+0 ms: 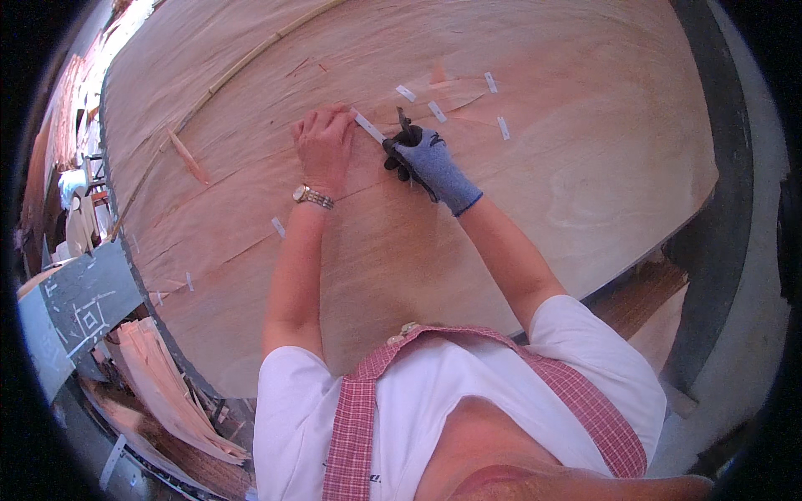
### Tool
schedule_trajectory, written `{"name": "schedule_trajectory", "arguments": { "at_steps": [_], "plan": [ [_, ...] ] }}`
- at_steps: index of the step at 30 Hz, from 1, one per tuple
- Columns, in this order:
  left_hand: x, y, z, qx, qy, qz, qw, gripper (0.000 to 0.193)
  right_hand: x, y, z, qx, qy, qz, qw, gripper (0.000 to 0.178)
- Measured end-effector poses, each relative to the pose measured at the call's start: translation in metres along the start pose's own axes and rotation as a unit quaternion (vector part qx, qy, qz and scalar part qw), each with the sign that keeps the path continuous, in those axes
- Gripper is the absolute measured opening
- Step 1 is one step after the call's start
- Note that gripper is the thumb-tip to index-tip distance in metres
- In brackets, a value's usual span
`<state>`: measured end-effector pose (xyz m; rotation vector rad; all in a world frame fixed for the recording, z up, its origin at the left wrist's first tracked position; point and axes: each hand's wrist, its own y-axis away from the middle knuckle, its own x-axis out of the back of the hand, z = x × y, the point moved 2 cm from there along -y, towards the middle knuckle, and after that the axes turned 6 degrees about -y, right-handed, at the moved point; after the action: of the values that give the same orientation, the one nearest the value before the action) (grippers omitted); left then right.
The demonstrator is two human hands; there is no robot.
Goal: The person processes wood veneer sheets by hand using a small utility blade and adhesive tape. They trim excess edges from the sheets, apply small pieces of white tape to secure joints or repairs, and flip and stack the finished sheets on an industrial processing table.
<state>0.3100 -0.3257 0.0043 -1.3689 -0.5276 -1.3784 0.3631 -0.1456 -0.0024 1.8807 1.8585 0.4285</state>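
Note:
My left hand (324, 144), bare with a wristwatch (312, 197), lies palm down on a large wood veneer sheet (401, 275), its fingertips beside the upper end of a white tape strip (368, 126). At the strip's other end is my right hand (424, 160), in a blue-grey glove with black fingers. Those fingers are closed around a dark slim tool (404, 121), whose tip points away from me; its exact kind I cannot make out. Near the right hand, several short tape pieces (437, 111) stick to the sheet around a split patch.
A long thin wooden strip (242, 77) runs across the far left of the sheet. A loose veneer sliver (189, 157) lies near it. Stacked veneer sheets (167, 384) stand at lower left, below a grey panel with chalk marks (88, 309). A dark band (720, 200) borders the right side.

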Motion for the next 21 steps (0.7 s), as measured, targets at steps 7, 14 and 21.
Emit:
{"name": "schedule_trajectory", "arguments": {
  "at_steps": [7,14,21],
  "plan": [
    [-0.004,0.025,0.017,-0.112,-0.077,0.006,0.991,0.034,0.018,0.012,-0.007,0.088,0.208,-0.003,0.974,0.032],
    [0.004,0.019,0.023,-0.063,-0.051,-0.085,0.993,0.037,0.037,0.045,-0.005,-0.028,0.077,-0.001,0.997,0.024],
    [0.016,0.097,0.077,-0.141,0.008,-0.075,0.987,0.044,0.015,0.080,0.038,-0.046,0.051,0.023,0.997,0.022]
  ]
}}
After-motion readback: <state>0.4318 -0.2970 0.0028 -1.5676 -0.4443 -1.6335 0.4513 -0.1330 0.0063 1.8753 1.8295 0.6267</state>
